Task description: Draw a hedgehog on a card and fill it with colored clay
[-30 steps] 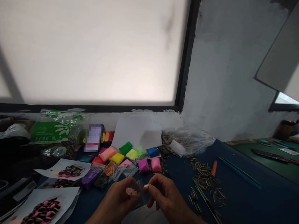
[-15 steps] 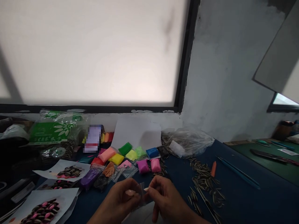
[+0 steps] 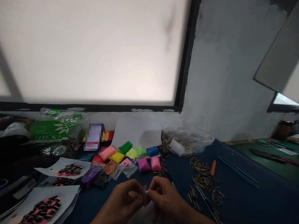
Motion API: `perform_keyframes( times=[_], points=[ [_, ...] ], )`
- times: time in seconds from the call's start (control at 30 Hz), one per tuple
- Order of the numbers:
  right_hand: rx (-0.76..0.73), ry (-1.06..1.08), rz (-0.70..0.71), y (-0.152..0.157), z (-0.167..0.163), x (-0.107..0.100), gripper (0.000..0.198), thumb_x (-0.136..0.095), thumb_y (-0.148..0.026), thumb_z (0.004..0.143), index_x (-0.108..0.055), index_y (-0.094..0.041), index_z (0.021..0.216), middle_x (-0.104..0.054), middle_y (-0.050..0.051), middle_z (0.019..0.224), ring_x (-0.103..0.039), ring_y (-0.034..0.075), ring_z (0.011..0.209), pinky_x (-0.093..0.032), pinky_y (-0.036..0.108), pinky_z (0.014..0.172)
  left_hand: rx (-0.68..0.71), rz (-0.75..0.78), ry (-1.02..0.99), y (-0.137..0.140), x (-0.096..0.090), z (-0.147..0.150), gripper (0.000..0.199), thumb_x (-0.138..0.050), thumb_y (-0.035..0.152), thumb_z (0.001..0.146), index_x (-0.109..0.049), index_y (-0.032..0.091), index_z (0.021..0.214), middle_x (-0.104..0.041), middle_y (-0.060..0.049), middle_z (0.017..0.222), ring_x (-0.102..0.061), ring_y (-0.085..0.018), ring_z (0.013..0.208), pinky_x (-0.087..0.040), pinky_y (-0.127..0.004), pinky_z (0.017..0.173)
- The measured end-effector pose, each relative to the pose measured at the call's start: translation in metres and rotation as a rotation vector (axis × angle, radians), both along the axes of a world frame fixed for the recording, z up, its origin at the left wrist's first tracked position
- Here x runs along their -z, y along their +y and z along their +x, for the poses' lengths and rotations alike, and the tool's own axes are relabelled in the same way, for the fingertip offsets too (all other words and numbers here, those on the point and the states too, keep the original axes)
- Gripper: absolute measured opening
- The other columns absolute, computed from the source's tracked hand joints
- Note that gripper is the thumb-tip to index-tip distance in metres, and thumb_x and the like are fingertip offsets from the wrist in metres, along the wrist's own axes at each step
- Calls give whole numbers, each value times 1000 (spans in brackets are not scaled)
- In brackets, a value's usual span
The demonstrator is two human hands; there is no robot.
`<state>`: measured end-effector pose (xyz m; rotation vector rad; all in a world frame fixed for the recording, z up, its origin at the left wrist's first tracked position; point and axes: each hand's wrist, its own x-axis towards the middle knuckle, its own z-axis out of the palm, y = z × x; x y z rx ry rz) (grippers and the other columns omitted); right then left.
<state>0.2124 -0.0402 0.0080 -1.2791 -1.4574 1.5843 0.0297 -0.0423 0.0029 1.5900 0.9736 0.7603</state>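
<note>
My left hand [image 3: 125, 199] is closed at the bottom middle, with its thumb and forefinger pinching a small clear plastic bag [image 3: 145, 196]. A pale lump [image 3: 133, 194], clay-like in look, shows inside the curl of its fingers. Against the bag's right side, my right hand [image 3: 167, 197] is closed too, pinching a small pale bit that its fingertips partly hide. Under both hands lies a whitish sheet, mostly covered. Just beyond them are packets of magenta clay [image 3: 143, 165] and pink clay [image 3: 155, 163].
More colored clay packets, such as purple [image 3: 91, 175] and green [image 3: 125, 147], spread behind. Printed picture sheets [image 3: 67, 193] lie left. Loose sunflower seeds [image 3: 203, 171], an orange stick [image 3: 213, 168], tweezers [image 3: 206, 200] and a long blue tool [image 3: 238, 171] are right. White paper [image 3: 137, 129] leans on the wall.
My hands have shifted slightly right and closer together around the plastic bag. The white bit at my right fingertips is now less visible. A dark slender tool now shows behind my right hand.
</note>
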Motion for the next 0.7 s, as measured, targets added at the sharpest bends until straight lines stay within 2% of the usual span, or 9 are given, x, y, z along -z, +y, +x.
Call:
perform_keyframes(
  times=[0.13,0.3,0.43,0.53,0.7],
  points=[
    [-22,14,58,-1,1,-5,23,-63,-38,74,-53,-18,77,-71,1,70,-53,5,36,-35,15,35,-30,10,40,0,-8,0,22,-62,37,76,-64,17,85,-74,-6,84,-69,-23,80,-49,-28,70],
    [-66,-16,164,-3,3,-10,20,-65,-35,76,-60,-16,73,-68,2,70,-54,7,42,-35,16,37,-48,45,119,2,-11,-3,29,-59,45,79,-67,17,77,-74,-7,79,-67,-24,78,-47,-28,66],
    [-58,-31,158,-5,3,-10,12,-63,-27,75,-57,-17,78,-69,-1,67,-52,6,39,-37,16,37,-46,46,103,1,-13,-3,29,-59,45,79,-68,18,76,-75,-6,78,-67,-25,78,-47,-30,68],
    [-49,-39,186,-4,3,-11,8,-62,-24,73,-59,-17,73,-67,-1,65,-50,6,40,-41,16,38,-53,41,60,2,-11,-3,27,-61,44,79,-66,18,76,-74,-6,77,-67,-25,79,-47,-31,69],
    [-109,-77,173,-2,5,-15,10,-60,-23,76,-65,-16,71,-66,-1,69,-47,5,41,-41,16,38,-44,33,14,4,-5,-3,24,-63,42,79,-66,18,76,-72,-4,75,-66,-23,76,-46,-29,68]
  ],
)
